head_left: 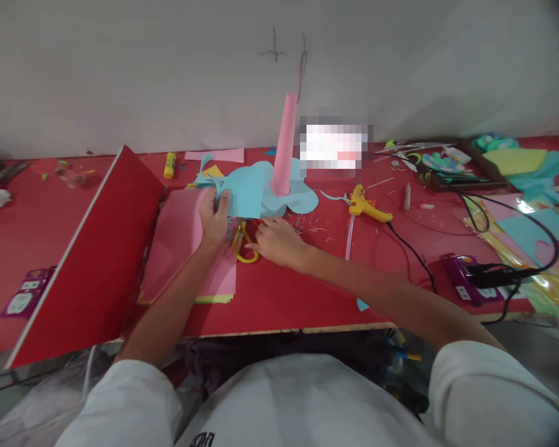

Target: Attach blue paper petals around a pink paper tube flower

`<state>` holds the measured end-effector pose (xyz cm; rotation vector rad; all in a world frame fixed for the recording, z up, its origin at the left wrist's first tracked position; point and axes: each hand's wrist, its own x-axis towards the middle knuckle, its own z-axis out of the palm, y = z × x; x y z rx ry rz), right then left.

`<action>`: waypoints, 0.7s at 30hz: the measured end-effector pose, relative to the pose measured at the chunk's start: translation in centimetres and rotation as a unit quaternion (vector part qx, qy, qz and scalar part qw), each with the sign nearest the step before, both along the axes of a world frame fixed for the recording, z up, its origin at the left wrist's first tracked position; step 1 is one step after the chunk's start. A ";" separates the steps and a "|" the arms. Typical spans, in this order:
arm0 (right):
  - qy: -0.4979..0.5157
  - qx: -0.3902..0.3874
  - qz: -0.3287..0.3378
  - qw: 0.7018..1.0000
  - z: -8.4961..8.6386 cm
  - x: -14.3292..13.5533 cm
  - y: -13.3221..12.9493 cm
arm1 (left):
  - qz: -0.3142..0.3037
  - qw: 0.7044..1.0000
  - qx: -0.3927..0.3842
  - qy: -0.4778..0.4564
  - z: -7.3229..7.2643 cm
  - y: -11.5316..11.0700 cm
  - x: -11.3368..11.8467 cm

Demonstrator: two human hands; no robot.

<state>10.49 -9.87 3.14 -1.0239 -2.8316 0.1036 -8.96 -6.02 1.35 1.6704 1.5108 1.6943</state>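
My left hand [215,214] pinches the left end of a light blue paper piece [246,195]. Beside it, my right hand [277,241] reaches to the yellow-handled scissors [246,248], its fingers at their handles; whether they grip them is unclear. The scissors lie on the red table, partly hidden under the blue paper. Just behind my hands, a pink paper cone [286,146] stands upright on a blue scalloped paper base [302,197]. Pink sheets [172,239] lie under my left forearm, with yellow paper showing at their lower edge.
A red board [93,254] stands tilted at the left. To the right are a yellow glue gun [369,208] with its cord, a purple power box [470,279] and a dark tray [484,164] of scraps. A glue stick [169,166] stands near the wall [168,74].
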 end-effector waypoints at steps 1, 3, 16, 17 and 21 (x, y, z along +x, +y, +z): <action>-0.007 0.002 -0.035 0.999 0.1 -0.2 -0.3 | 0.002 1.000 0.000 0.003 -0.1 0.0 0.0; -0.010 0.001 -0.081 0.997 0.2 -0.6 -1.0 | 0.004 1.000 -0.002 0.011 -0.4 0.0 0.0; 0.077 -0.134 -0.144 0.977 1.0 1.7 0.3 | 0.077 0.995 0.021 -0.056 -0.8 0.5 -0.8; 0.082 -0.142 -0.151 0.975 1.0 2.6 0.4 | 0.064 0.996 0.012 -0.053 -0.4 0.3 -0.8; 0.099 -0.141 -0.152 0.973 0.3 6.2 0.1 | -0.029 0.998 -0.038 -0.035 1.4 -0.8 -0.5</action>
